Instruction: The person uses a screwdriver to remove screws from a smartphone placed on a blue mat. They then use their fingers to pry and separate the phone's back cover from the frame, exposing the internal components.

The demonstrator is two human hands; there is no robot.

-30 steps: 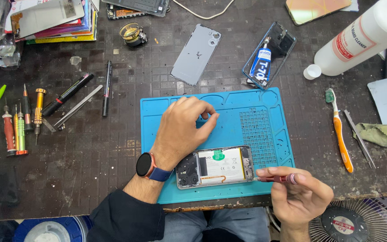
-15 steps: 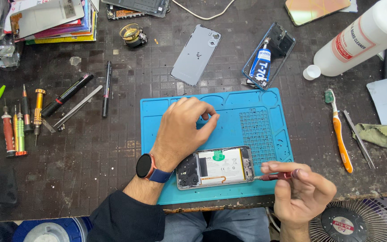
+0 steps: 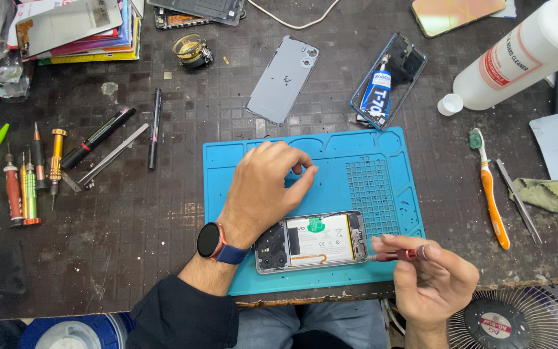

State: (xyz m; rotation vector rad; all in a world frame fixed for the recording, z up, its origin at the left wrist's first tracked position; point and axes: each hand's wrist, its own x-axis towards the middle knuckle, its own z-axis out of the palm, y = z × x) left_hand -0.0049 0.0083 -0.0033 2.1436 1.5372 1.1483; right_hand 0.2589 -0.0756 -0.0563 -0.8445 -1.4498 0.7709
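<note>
Red-handled screwdriver (image 3: 400, 254) clamped in right fingers (image 3: 414, 244) at opened phone (image 3: 311, 241); left fingers (image 3: 295, 161) pinched above it.

Mat (image 3: 356, 145) lies at the surface's near edge, centre. Phone (image 3: 311, 241) on mat's near edge. Left hand (image 3: 266, 187) on mat, just behind phone. Right hand (image 3: 431, 274) at mat's near right corner, holds screwdriver (image 3: 398, 255), tip at phone's right end. Back cover (image 3: 283, 79) and glue tube (image 3: 377, 90) behind mat. Toothbrush (image 3: 489, 190) right of mat. Screwdrivers (image 3: 27, 184) by left edge.
</note>
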